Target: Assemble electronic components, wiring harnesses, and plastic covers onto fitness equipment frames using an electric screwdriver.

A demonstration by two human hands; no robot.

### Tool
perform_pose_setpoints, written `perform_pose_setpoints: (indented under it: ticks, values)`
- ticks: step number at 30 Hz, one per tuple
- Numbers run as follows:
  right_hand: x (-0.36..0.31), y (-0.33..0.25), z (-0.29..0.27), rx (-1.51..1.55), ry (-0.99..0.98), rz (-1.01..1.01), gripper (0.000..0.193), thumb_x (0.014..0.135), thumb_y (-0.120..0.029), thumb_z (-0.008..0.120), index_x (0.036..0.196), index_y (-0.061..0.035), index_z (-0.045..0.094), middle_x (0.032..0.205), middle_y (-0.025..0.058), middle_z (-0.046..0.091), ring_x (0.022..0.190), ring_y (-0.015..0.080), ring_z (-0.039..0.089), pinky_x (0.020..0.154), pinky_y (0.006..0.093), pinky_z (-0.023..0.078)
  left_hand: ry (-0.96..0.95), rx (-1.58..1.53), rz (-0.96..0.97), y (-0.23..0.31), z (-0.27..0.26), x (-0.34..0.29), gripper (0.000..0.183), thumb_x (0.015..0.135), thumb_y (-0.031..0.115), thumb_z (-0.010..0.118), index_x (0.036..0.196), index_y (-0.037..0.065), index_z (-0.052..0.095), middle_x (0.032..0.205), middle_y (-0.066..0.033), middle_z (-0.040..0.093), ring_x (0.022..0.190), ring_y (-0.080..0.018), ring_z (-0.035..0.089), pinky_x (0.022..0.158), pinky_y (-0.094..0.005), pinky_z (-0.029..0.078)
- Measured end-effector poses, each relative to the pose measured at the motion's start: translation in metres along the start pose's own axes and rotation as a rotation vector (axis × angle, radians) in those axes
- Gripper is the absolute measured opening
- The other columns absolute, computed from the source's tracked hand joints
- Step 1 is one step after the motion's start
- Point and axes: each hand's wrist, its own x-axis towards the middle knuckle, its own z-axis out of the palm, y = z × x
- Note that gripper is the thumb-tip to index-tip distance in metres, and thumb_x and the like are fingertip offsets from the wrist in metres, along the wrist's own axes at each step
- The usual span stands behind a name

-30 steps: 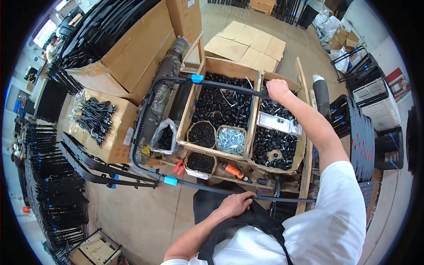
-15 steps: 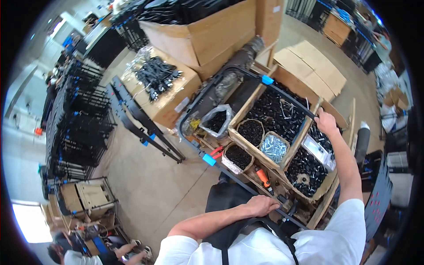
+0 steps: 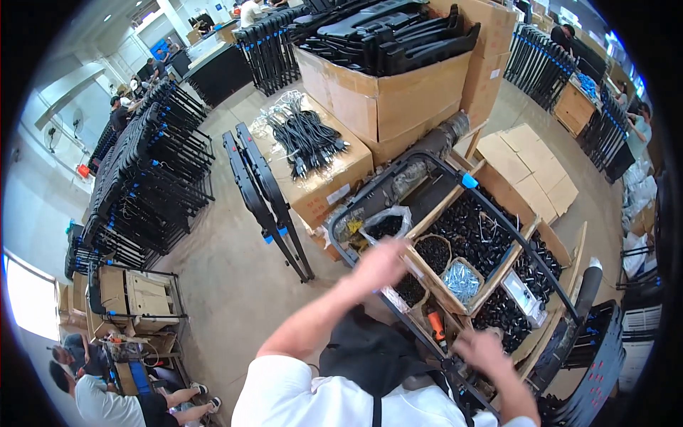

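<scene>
Dressed in white and black

The shirt [image 3: 316, 402] is white, with soft folds in the cloth. It looks plain where it shows. The left sleeve [image 3: 274, 377] is white too. It is short and wide, and the left arm [image 3: 306, 327] is bare below it. Just a small white bit of the right sleeve [image 3: 519, 422] shows, low down, and the right arm [image 3: 518, 398] is bare as well. Over the shirt is a black apron [image 3: 380, 373]. A thin black strap [image 3: 377, 411] makes a dark line on the white. The left hand [image 3: 382, 267] and the right hand [image 3: 484, 350] are bare and look blurry.
</scene>
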Motion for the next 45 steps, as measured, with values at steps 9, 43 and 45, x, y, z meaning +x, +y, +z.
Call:
perform_pose_setpoints:
  ticks: [9,43,45]
  values:
    - [-0.036,-0.078,0.063,-0.166,0.328,0.242,0.023,0.088,-0.023,0.077,0.099,-0.005,0.068,0.081,0.0127,0.069,0.081,0.0402,0.069,0.076,0.0497,0.056,0.441,0.156,-0.634,-0.263,-0.225,0.199,0.044,0.094,0.032,0.061,0.123,0.003,0.075,0.126,-0.0255,0.073,0.12,-0.0412,0.07,0.102,-0.0469,0.055]
    - [-0.01,-0.093,0.064,-0.217,-0.137,0.998,0.061,0.087,-0.058,0.075,0.103,0.0,0.079,0.107,0.0234,0.077,0.104,0.0391,0.075,0.09,0.0495,0.06,0.21,0.161,-0.719,-0.338,-0.275,0.265,0.048,0.092,0.035,0.059,0.122,0.002,0.077,0.131,-0.0242,0.073,0.126,-0.0385,0.069,0.104,-0.0475,0.056]
    - [-0.012,-0.097,0.064,-0.244,-0.143,0.995,0.061,0.088,-0.059,0.073,0.099,0.0008,0.079,0.108,0.0235,0.077,0.105,0.0399,0.075,0.09,0.0481,0.059,0.266,0.065,-0.747,-0.335,-0.275,0.264,0.055,0.092,0.04,0.056,0.124,0.0,0.076,0.132,-0.0259,0.071,0.128,-0.04,0.067,0.107,-0.0474,0.053]
